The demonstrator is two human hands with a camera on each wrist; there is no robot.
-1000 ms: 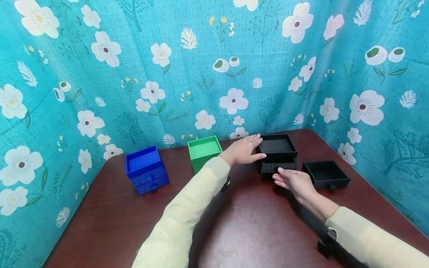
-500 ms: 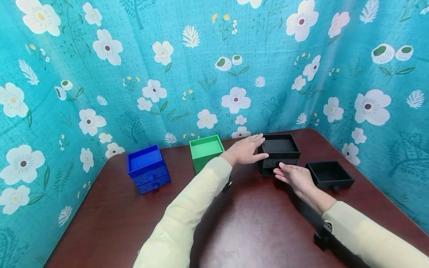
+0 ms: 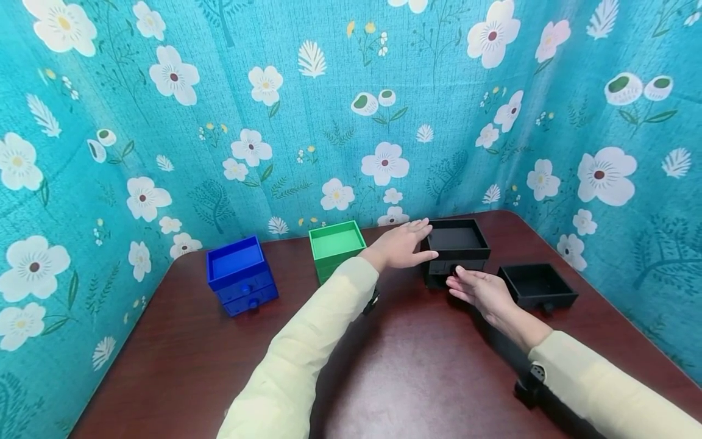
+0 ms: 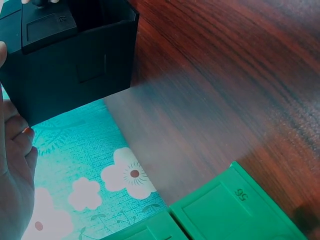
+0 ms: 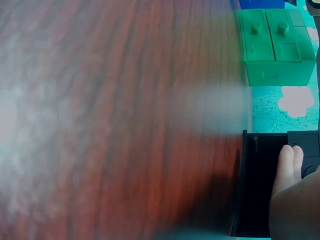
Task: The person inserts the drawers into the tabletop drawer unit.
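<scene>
A small black drawer cabinet [image 3: 458, 241] with an open-topped tray stands at the back right of the table. My left hand [image 3: 403, 245], fingers extended and thumb spread, steadies its left side. In the left wrist view that hand [image 4: 17, 165] lies along the black cabinet wall [image 4: 75, 77]. My right hand [image 3: 485, 296] pinches the knob at the front of the upper drawer [image 3: 440, 267], which sits in the cabinet. Below it, the lower slot [image 5: 262, 185] gapes without a drawer. A loose black drawer [image 3: 538, 286] lies on the table just right of the right hand.
A green drawer cabinet [image 3: 336, 242] stands at the back middle, partly behind the left forearm. To its left is a blue drawer cabinet [image 3: 241, 274] with two knobs. A blue flowered curtain [image 3: 307, 134] encloses the back and sides of the brown table [image 3: 406, 366].
The upper black drawer, which stuck out slightly, has slid back into its cabinet with the right hand at its knob. The left hand has kept its place.
</scene>
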